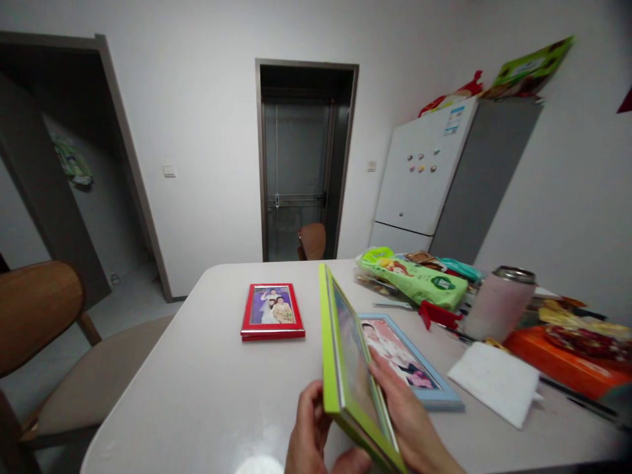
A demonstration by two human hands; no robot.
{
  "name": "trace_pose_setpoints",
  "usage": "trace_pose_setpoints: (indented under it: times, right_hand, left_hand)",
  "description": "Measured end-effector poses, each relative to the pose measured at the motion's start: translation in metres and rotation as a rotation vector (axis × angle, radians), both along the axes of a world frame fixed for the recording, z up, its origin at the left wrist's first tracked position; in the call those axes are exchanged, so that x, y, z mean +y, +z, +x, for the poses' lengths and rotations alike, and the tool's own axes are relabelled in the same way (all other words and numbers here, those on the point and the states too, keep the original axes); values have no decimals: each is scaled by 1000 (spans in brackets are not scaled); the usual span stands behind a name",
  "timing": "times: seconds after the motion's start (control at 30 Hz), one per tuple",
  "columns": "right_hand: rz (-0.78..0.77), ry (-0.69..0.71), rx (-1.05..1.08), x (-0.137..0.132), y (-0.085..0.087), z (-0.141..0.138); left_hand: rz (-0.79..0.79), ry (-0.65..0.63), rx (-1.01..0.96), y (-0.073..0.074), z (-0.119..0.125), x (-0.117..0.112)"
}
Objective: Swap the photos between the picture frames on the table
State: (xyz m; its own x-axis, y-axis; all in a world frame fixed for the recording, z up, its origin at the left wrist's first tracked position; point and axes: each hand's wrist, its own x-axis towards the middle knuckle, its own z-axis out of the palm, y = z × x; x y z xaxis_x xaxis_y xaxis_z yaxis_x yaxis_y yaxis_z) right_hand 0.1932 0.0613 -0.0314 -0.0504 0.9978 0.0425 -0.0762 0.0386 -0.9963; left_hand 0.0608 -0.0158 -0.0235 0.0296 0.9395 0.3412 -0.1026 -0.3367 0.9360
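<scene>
A green picture frame stands nearly on edge above the white table, its glass face turned to the right. My left hand grips its back and near edge, fingers wrapped round it. My right hand lies against the glass side, fingers pressed on the frame. Just right of it a blue picture frame lies flat on the table, partly hidden by the green one. Further back, a red picture frame lies flat near the table's middle.
A white folded cloth, a pink steel-lidded cup, a green snack pack, red clips and an orange box crowd the right side. A wooden chair stands at left; a fridge and doorway are behind.
</scene>
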Motion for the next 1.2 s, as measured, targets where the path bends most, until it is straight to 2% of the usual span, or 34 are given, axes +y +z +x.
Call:
trace_pose_setpoints:
  times: [0.07,0.13,0.2,0.27,0.33,0.4,0.53,0.63,0.73,0.83,0.9,0.93,0.97,1.07,1.2]
  right_hand:
    - [-24,-56,-152,27,13,42]
    - [-30,-110,-312,55,19,79]
    - [-10,-128,-515,81,17,107]
    - [6,-130,-708,102,9,126]
    - [11,-140,-816,116,-1,136]
    - [11,-156,-869,125,-10,141]
    - [20,-178,-986,135,-21,148]
    - [16,-191,-1062,138,-24,149]
    - [63,-240,-1126,135,-19,132]
    - [283,-243,-1068,119,-10,81]
    - [346,-73,-900,106,-7,33]
    - [314,17,-810,101,-8,8]
    - [294,50,-780,98,-11,-15]
    - [212,40,-724,101,-23,-66]
    - [68,-1,-594,113,-31,-89]
  left_hand:
    - [-35,-64,-137,15,11,16]
    - [-108,-139,-231,15,24,34]
    - [-208,-141,-169,1,37,53]
    - [-292,-46,46,-17,50,71]
    - [-318,21,182,-31,61,86]
    - [-303,56,249,-36,66,94]
    - [-262,111,413,-32,68,97]
    - [-249,151,551,-31,57,97]
    - [-218,231,702,-30,22,107]
    - [-176,362,846,-26,-35,123]
    - [-187,459,926,-22,-74,134]
    - [-199,485,962,-21,-91,137]
    - [-208,499,995,-20,-104,139]
    - [-203,494,1065,-21,-122,134]
    - [-158,482,1080,-24,-110,112]
